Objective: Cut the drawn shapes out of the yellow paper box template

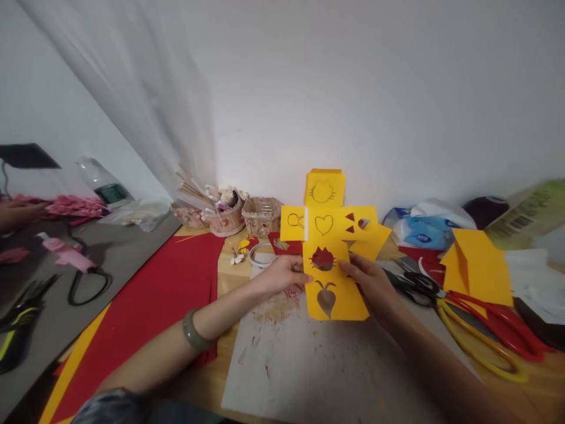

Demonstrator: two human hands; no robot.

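Note:
I hold up a yellow cross-shaped paper cutout point(332, 259) above the table; its panels carry cut-out shapes: a cat face, a heart, a rabbit, triangles, a flower and a radish. My left hand point(285, 275), with a green bangle on its wrist, pinches the cutout's left edge beside the flower panel. On the other side my right hand point(369, 281) grips the right edge at about the same height. Both hands are closed on the paper.
A stained white sheet point(326, 365) lies under my hands. Red paper point(163, 294) lies to the left, small baskets point(261, 215) at the back, scissors point(417, 287) and yellow paper point(479, 268) at the right. Another person's hand point(17, 213) shows at far left, near black scissors point(88, 282).

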